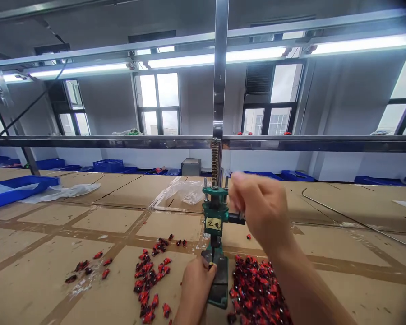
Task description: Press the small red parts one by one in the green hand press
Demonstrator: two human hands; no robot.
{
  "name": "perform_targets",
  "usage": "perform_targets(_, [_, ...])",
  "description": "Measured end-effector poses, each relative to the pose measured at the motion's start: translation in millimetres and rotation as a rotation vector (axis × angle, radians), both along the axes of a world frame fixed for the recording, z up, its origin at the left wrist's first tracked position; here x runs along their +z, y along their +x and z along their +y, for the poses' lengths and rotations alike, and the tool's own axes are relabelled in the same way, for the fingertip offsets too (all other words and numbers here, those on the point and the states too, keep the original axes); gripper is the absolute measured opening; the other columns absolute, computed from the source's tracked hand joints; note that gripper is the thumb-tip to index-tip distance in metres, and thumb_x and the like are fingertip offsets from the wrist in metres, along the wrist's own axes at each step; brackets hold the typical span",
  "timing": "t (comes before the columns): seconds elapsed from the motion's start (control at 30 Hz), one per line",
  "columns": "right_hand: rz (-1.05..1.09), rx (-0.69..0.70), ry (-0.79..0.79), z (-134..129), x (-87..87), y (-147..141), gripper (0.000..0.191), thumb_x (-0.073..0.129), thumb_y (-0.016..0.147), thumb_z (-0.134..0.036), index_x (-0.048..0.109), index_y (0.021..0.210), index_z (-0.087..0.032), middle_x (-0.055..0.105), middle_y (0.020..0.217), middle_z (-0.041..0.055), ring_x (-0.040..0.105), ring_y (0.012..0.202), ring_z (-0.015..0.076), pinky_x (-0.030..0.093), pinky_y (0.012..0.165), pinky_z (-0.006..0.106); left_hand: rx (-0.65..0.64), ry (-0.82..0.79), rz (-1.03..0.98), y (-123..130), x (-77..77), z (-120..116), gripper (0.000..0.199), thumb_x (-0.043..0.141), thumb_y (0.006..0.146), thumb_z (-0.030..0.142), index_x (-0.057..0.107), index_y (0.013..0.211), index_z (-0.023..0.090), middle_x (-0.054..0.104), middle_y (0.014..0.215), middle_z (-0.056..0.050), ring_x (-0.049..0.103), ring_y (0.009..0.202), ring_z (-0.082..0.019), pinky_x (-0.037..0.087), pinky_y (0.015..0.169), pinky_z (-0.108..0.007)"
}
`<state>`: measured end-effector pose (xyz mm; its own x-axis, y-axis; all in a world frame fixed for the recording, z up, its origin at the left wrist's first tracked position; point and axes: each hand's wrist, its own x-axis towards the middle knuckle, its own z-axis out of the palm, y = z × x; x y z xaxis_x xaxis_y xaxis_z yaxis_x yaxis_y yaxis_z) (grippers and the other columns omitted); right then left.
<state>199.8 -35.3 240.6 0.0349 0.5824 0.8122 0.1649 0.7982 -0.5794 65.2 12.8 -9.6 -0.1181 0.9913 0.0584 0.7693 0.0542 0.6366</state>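
A green hand press point(215, 212), marked "2#" on a yellowish label, stands upright on the table in front of me. My left hand point(196, 280) is at its base, thumb and fingers pinched together just under the thin ram tip. What they pinch is mostly hidden; only a tiny yellowish and dark bit shows. My right hand point(262, 203) is raised and curled into a fist, slightly blurred, beside the black side shaft point(236, 219). It closes round the press's lever, which the fingers largely cover. Small red-and-black parts point(257, 289) lie heaped right of the press base.
More red-and-black pieces point(149, 275) are scattered left of the press, with a smaller group point(88, 268) farther left. A clear plastic bag point(189, 192) lies behind. At left is a blue tray point(43, 183); a thin metal rod point(352, 216) crosses the cardboard-covered table point(352, 253) at right.
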Motion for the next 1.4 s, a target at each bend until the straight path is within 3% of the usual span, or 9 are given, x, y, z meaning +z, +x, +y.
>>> perform_targets(0.1, [0.195,0.037,-0.047,48.1,40.6,3.3,0.051,0.053,0.093,-0.035,0.036,0.048,-0.019,0.036,0.045,-0.0025,0.036,0.041,0.0082,0.026,0.041,0.027,-0.082,-0.126,-0.086,11.1,0.8,-12.8,0.017,0.076,0.075,0.032,0.072,0.080,0.017,0.074,0.076,-0.004,0.068,0.074,-0.019,0.037,0.062,-0.025])
perform_targets(0.2, [0.246,0.087,-0.023,67.7,48.3,7.0,0.048,0.053,0.092,-0.032,0.038,0.048,-0.018,0.037,0.046,-0.0031,0.035,0.040,0.0063,0.024,0.039,0.025,-0.207,-0.155,-0.188,-3.1,7.7,-19.3,0.024,0.074,0.076,0.030,0.074,0.098,0.021,0.074,0.076,0.000,0.068,0.073,-0.017,0.038,0.063,-0.023])
perform_targets(0.37, [0.259,0.125,0.053,64.6,39.0,10.6,0.049,0.056,0.091,-0.033,0.039,0.048,-0.018,0.039,0.048,-0.0024,0.037,0.041,0.0062,0.026,0.040,0.025,-0.333,0.147,0.305,-101.8,26.1,8.6,0.020,0.065,0.075,0.017,0.077,0.088,0.028,0.076,0.096,-0.002,0.063,0.098,-0.025,0.035,0.088,-0.032])
perform_targets(0.53, [0.244,0.083,0.054,66.8,39.7,7.3,0.049,0.052,0.094,-0.033,0.038,0.049,-0.018,0.039,0.049,-0.0020,0.036,0.043,0.0056,0.026,0.042,0.025,-0.514,0.107,0.605,-160.8,28.9,37.1,0.018,0.062,0.071,0.013,0.071,0.062,0.026,0.073,0.078,-0.003,0.063,0.093,-0.025,0.034,0.089,-0.033])
perform_targets(0.77, [0.265,0.088,0.050,66.2,39.2,7.6,0.049,0.053,0.095,-0.035,0.039,0.051,-0.018,0.040,0.050,-0.0019,0.038,0.045,0.0061,0.027,0.042,0.024,-0.408,0.100,0.079,-95.6,25.1,24.0,0.015,0.067,0.083,0.030,0.076,0.095,0.027,0.076,0.091,0.001,0.066,0.083,-0.018,0.042,0.075,-0.026])
perform_targets(0.87, [0.270,0.108,0.040,66.5,39.3,7.3,0.049,0.053,0.095,-0.036,0.038,0.051,-0.018,0.040,0.051,-0.0023,0.036,0.044,0.0055,0.026,0.041,0.024,-0.369,0.158,-0.076,-52.2,0.9,16.3,0.026,0.071,0.083,0.034,0.077,0.108,0.028,0.077,0.096,0.000,0.068,0.086,-0.019,0.047,0.079,-0.028])
perform_targets(0.97, [0.272,0.100,0.012,65.9,39.8,6.8,0.049,0.052,0.095,-0.035,0.037,0.051,-0.018,0.040,0.051,-0.0024,0.034,0.042,0.0052,0.023,0.040,0.024,-0.311,0.299,-0.080,-24.0,-28.4,13.5,0.016,0.070,0.086,0.037,0.080,0.095,0.028,0.078,0.094,-0.002,0.070,0.087,-0.021,0.049,0.082,-0.031])
perform_targets(1.13, [0.278,0.085,-0.002,64.2,40.0,5.7,0.049,0.052,0.094,-0.035,0.037,0.051,-0.018,0.041,0.051,-0.0017,0.034,0.042,0.0056,0.023,0.040,0.025,-0.211,0.565,-0.101,-14.4,-51.8,12.2,0.028,0.066,0.088,0.052,0.080,0.090,0.028,0.076,0.085,-0.002,0.069,0.080,-0.021,0.051,0.079,-0.032])
perform_targets(1.4, [0.293,0.087,0.024,64.2,38.0,4.7,0.048,0.056,0.091,-0.038,0.039,0.051,-0.018,0.041,0.051,-0.0023,0.035,0.042,0.0058,0.026,0.040,0.025,-0.159,0.714,0.035,-12.5,-44.3,10.4,0.042,0.054,0.092,0.062,0.077,0.086,0.027,0.075,0.083,-0.002,0.069,0.078,-0.021,0.049,0.076,-0.035])
